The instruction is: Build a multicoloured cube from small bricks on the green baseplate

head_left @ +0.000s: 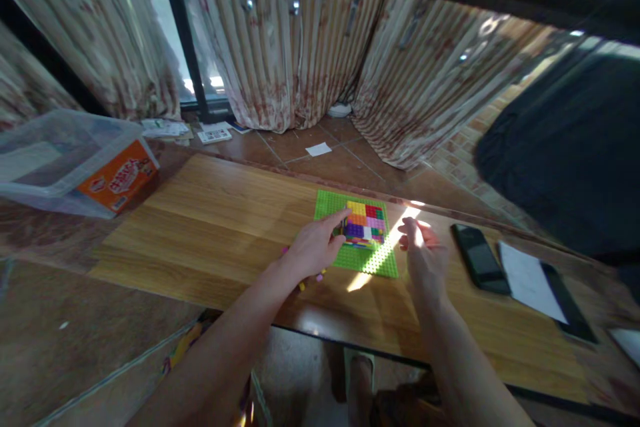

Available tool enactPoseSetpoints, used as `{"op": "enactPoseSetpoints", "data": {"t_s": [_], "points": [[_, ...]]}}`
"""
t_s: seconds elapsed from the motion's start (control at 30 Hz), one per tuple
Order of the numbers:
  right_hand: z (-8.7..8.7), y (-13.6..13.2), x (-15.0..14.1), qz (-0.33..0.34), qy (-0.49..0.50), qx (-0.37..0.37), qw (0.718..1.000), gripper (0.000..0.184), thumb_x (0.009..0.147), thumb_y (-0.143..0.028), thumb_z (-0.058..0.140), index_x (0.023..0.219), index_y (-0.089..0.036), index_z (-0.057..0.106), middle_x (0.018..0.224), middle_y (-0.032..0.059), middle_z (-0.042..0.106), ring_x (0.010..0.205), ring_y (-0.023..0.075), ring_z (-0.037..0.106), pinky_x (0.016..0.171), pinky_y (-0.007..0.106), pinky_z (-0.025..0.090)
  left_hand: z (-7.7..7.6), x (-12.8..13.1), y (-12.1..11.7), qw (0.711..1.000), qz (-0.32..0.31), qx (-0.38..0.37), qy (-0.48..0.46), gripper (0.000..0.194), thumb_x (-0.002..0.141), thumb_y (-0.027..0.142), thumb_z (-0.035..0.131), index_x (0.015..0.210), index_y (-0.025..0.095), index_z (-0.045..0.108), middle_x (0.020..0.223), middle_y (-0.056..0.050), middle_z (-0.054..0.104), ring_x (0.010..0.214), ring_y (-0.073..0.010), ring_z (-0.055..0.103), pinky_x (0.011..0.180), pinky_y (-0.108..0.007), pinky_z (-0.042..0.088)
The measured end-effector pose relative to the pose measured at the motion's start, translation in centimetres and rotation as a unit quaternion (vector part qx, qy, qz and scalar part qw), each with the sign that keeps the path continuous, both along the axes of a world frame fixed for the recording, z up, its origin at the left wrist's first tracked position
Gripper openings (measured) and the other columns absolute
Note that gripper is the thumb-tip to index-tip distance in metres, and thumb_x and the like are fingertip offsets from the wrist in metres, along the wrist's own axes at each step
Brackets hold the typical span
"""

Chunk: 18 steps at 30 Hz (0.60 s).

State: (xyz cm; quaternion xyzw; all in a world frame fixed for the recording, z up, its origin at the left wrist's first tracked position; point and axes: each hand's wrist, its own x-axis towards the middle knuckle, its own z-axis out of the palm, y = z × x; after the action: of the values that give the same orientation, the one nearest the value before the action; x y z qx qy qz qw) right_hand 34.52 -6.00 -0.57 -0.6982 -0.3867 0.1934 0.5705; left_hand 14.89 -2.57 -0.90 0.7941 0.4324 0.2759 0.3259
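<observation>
A green studded baseplate [330, 203] lies on the wooden table [210, 227]. A block of coloured bricks [367, 221], yellow, red, orange, purple and pink, covers its upper middle. My left hand [315, 245] rests at the plate's left edge, its fingers reaching onto the bricks and pressed together at the block's left side. My right hand [423, 250] hovers just right of the plate, fingers loosely apart and holding nothing that I can see. A few small loose bricks [320, 276] lie under my left hand.
A black phone [479, 257] lies right of the plate, then a white sheet [530, 280] over a dark tablet. A clear plastic box [65, 160] with an orange label stands at the far left. Curtains hang behind, and a dark shape [565, 160] fills the right.
</observation>
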Motion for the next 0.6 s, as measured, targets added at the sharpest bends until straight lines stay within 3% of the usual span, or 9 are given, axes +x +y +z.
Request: {"op": "enactPoseSetpoints", "data": {"t_s": [0.1,0.2,0.3,0.37,0.47,0.6], "points": [[0.7,-1.3,-1.7,0.044,-0.089,0.047,0.994,0.027,0.082,-0.041,0.059,0.078,-0.015,0.066,0.065,0.0000,0.061,0.058,0.0108,0.052,0.056,0.024,0.039,0.1,-0.8,0.6,0.999,0.032,-0.003,-0.009,0.056,0.085,0.021,0.050,0.139,0.020,0.038,0.114,-0.007,0.066,0.086,-0.0164,0.063,0.085,-0.033,0.050],[0.5,-2.9,-4.0,0.183,-0.123,0.060,0.974,0.017,0.084,-0.033,0.058,0.084,-0.019,0.067,0.074,0.0010,0.066,0.067,0.0131,0.059,0.064,0.026,0.046,0.2,-1.7,1.3,0.998,0.066,-0.001,-0.017,0.055,0.084,0.020,0.051,0.138,0.018,0.040,0.111,-0.007,0.066,0.083,-0.0152,0.064,0.083,-0.032,0.050],[-0.3,-3.8,-5.6,0.350,-0.189,0.018,0.917,0.014,0.086,-0.025,0.055,0.092,-0.022,0.068,0.086,0.0022,0.067,0.077,0.0143,0.062,0.070,0.027,0.049,0.3,-2.4,1.6,0.996,0.086,0.007,-0.020,0.052,0.085,0.021,0.051,0.135,0.016,0.043,0.110,-0.008,0.067,0.084,-0.0150,0.064,0.082,-0.030,0.051],[-1.0,-3.9,-6.0,0.420,-0.224,-0.017,0.879,0.018,0.088,-0.021,0.051,0.096,-0.023,0.067,0.090,0.0032,0.066,0.081,0.0147,0.062,0.071,0.027,0.050,0.3,-2.6,1.6,0.996,0.091,0.010,-0.015,0.049,0.085,0.020,0.052,0.133,0.015,0.045,0.109,-0.008,0.067,0.085,-0.0150,0.064,0.082,-0.030,0.051],[-1.9,-3.6,-5.8,0.458,-0.274,-0.054,0.844,0.023,0.089,-0.017,0.048,0.099,-0.024,0.067,0.095,0.0045,0.065,0.084,0.0155,0.063,0.075,0.028,0.051,0.2,-2.7,1.6,0.996,0.091,0.007,-0.002,0.046,0.085,0.020,0.052,0.130,0.015,0.049,0.110,-0.008,0.067,0.085,-0.0151,0.065,0.083,-0.030,0.051],[-2.7,-3.2,-5.7,0.468,-0.306,-0.061,0.827,0.022,0.088,-0.018,0.050,0.101,-0.024,0.066,0.100,0.0055,0.063,0.086,0.0162,0.063,0.078,0.030,0.051,0.3,-2.6,1.6,0.996,0.086,0.009,0.003,0.042,0.085,0.020,0.052,0.126,0.014,0.052,0.111,-0.008,0.067,0.087,-0.0157,0.065,0.087,-0.031,0.050]]}}
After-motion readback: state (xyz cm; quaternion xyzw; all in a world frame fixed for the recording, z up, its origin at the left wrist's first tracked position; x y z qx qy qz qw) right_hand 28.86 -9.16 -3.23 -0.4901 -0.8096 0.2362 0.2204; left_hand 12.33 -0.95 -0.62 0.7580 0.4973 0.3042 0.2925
